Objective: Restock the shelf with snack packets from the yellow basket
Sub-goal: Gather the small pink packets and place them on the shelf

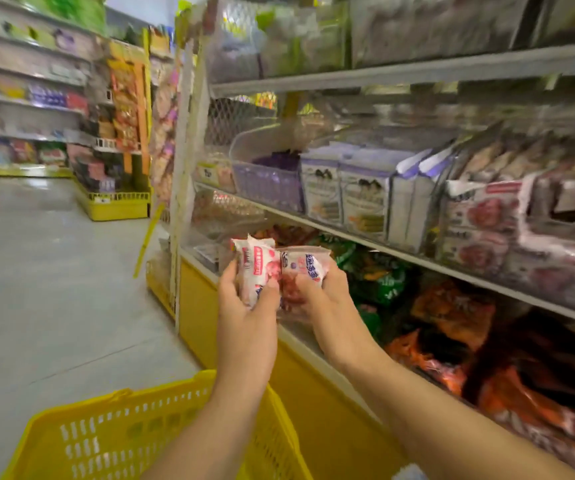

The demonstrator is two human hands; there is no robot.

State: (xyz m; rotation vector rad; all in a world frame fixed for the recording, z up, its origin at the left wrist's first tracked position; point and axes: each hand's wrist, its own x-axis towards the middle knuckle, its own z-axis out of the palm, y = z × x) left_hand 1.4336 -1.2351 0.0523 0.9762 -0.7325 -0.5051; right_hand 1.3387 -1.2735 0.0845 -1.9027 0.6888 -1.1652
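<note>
My left hand [244,306] grips a white and pink snack packet [256,268], held upright in front of the shelf. Right beside it, my right hand [324,296] grips a second white packet [305,268] with red and blue print. The two packets touch side by side. Both hands hover before the lower shelf's left end. The yellow basket [133,434] sits low at the bottom left, under my left forearm; its inside is hidden from here.
The shelf unit [400,254] on the right holds white boxes [362,199], a purple bin [268,181] and pink packets [480,216] in the middle row. Orange and green bags [452,310] fill the bottom tier above a yellow base [313,393]. The grey aisle floor [54,271] spreads left.
</note>
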